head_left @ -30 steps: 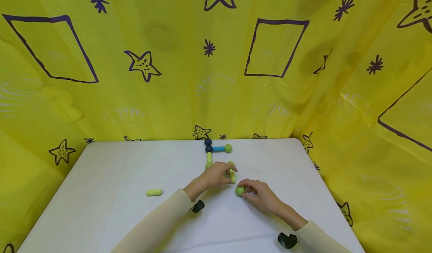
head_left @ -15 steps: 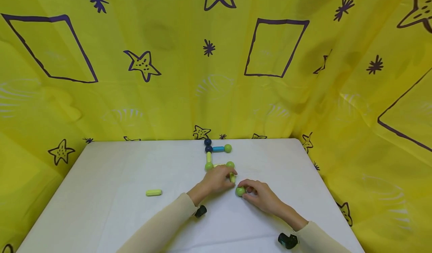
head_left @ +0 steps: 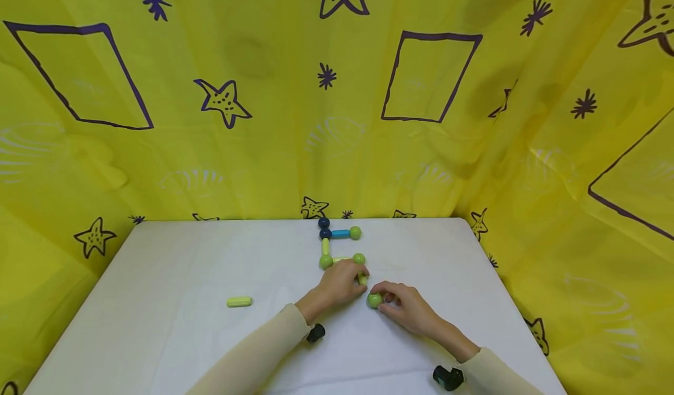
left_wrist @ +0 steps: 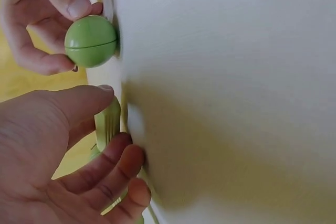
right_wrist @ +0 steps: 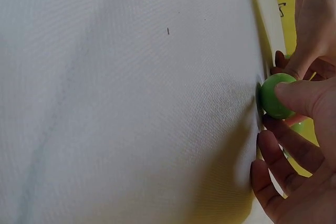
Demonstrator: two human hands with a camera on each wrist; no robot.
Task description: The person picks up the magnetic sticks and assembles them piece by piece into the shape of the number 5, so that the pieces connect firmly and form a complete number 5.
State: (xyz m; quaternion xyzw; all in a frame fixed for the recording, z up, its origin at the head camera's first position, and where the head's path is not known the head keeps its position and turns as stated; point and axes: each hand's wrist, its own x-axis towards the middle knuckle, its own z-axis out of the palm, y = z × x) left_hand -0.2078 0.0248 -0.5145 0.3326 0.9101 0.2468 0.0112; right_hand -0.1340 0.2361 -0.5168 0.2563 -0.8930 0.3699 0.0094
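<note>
My right hand (head_left: 408, 307) pinches a glossy green ball (head_left: 375, 300) between thumb and fingers at the table surface; the ball's seam shows in the left wrist view. Just to its left, my left hand (head_left: 339, 282) grips a pale green rod (left_wrist: 107, 121) by thumb and fingers. That rod lies below a green ball (head_left: 359, 258) at a corner of a built figure; my fingers hide part of the join. A small gap separates the rod's near end from the ball in my right hand. A second green ball (head_left: 326, 261) forms the figure's left corner.
The figure continues back through a pale green rod (head_left: 325, 246) to two dark blue balls (head_left: 325, 234), a blue rod (head_left: 340, 234) and a green ball (head_left: 355, 232). A loose pale green rod (head_left: 239, 302) lies left on the white table (head_left: 174, 278). A yellow curtain (head_left: 274, 161) encloses the back and sides.
My left hand has shifted slightly down and right, uncovering the figure's left corner ball, and its fingers have closed in on the rod. The right hand and its ball have hardly moved.
</note>
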